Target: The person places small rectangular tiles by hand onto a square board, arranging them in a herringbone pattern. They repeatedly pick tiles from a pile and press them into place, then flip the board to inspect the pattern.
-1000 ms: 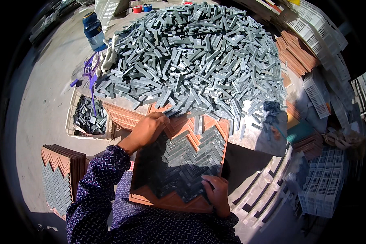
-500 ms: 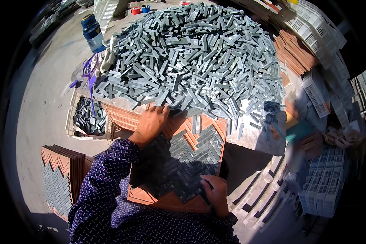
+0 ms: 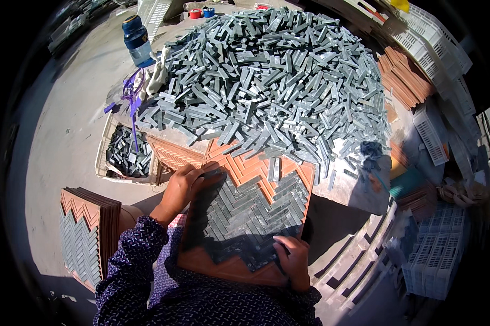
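Orange mould (image 3: 244,164) is lying at 6 o'clock, dark strips (image 3: 247,214) filling most of it in zigzags; left hand (image 3: 181,189), fingers partly curled, is touching it at the mould's 10 o'clock, can't tell if gripping a strip. Right hand (image 3: 294,258) is resting at its 4 o'clock, thumb out, grip unclear. Grey strip pile (image 3: 277,81) is spreading at 12, blue bottle (image 3: 138,43) is standing near 11, its yellow mark unreadable.

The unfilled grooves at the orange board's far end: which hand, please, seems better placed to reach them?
The left hand seems better placed: it is at the far left of the orange board, beside the unfilled grooves. The right hand is at the near right edge, with dark strips between.
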The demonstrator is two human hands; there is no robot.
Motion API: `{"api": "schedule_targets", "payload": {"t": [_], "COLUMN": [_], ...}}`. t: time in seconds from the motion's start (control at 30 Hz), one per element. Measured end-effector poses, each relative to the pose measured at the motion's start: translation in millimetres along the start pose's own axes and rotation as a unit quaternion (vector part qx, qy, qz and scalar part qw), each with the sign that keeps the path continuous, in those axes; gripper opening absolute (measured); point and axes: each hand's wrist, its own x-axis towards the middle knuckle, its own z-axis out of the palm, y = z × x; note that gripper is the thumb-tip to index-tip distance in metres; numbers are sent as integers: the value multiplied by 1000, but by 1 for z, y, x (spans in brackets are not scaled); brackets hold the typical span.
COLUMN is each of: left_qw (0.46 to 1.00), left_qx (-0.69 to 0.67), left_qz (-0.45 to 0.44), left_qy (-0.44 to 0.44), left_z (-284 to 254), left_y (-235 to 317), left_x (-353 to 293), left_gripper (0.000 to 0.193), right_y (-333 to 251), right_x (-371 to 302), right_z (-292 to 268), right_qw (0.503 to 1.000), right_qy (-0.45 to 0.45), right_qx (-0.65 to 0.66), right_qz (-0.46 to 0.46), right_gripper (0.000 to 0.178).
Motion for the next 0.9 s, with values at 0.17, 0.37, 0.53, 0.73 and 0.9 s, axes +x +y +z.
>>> {"api": "schedule_targets", "payload": {"t": [0.17, 0.37, 0.53, 0.73, 0.9], "left_qw": [999, 999, 999, 999, 999], "left_qx": [14, 2, -12, 17, 27], "left_qz": [0, -21, -18, -36, 11], "left_qy": [35, 34, 43, -1, 24], "left_z": [4, 5, 8, 14, 15], "left_y": [7, 10, 13, 16, 27], "left_x": [-17, -22, -19, -3, 46], "left_gripper": [19, 22, 18, 13, 15], "right_y": [0, 1, 0, 0, 1], "right_x": [-1, -1, -2, -1, -2], "right_z": [-1, 1, 2, 0, -1], "right_qw": [1000, 1000, 1000, 1000, 999], "right_qy": [8, 1, -4, -18, -30], "right_qx": [3, -2, -10, -20, -10], "right_qz": [7, -4, 3, 7, -11], "right_gripper": [14, 15, 15, 16, 17]}}
